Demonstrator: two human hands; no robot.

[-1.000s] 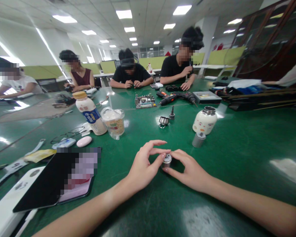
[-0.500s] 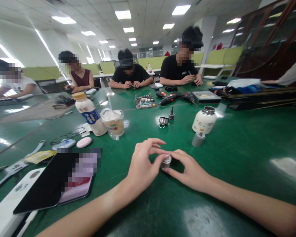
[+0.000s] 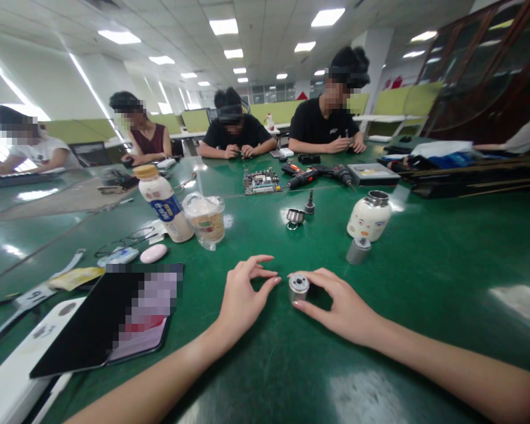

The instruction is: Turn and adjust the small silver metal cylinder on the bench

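Right hand [image 3: 351, 306]: grip holding metal cylinder [image 3: 298, 288]. Left hand [image 3: 242, 297]: grip parted, near cylinder. Bottle [image 3: 163, 200]: blue label [image 3: 168, 209], white characters illegible.

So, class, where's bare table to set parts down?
Right of the cream flask, beyond the right forearm; also between the forearms, nearer than the held metal cylinder. Crowded: left, around pink oval case and drink bottle; farther off, circuit board and power tools.
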